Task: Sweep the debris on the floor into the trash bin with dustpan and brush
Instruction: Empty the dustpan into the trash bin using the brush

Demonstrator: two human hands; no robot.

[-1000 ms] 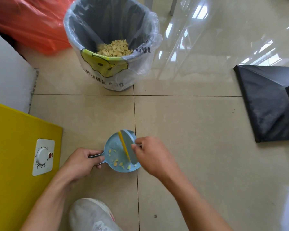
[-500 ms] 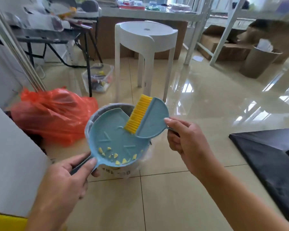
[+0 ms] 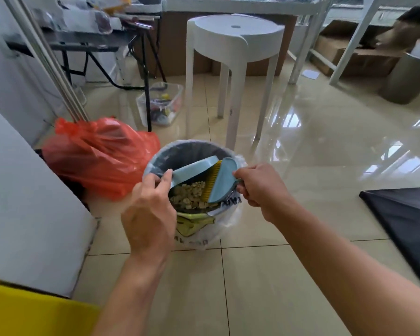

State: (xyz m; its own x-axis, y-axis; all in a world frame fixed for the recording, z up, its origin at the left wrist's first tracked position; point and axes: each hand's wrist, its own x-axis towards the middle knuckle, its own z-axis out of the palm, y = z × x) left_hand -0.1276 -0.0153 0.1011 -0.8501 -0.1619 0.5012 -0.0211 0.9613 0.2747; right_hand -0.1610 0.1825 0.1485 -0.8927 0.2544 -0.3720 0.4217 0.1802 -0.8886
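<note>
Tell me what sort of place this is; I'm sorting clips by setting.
Probably a workroom or small office: glossy tiled floor, a white stool, cardboard boxes under shelving, and cluttered tables.

We note colours only. Dustpan (image 3: 194, 169): pale blue, plain. Brush (image 3: 222, 180): same pale blue back w/ yellow bristles. Trash bin (image 3: 197, 229): clear liner over dark grey inside; outer wall shows yellow-green print w/ dark lettering, text unreadable. Debris (image 3: 188, 194) in bin: beige-tan bits. Bag (image 3: 100, 156) beside bin: orange-red, translucent. Stool (image 3: 235, 44): white. Floor (image 3: 264, 275): glossy cream tile, thin dark grout lines. Sheet (image 3: 405, 221) at right: black. Panel (image 3: 34, 314) bottom left: bright yellow.
</note>
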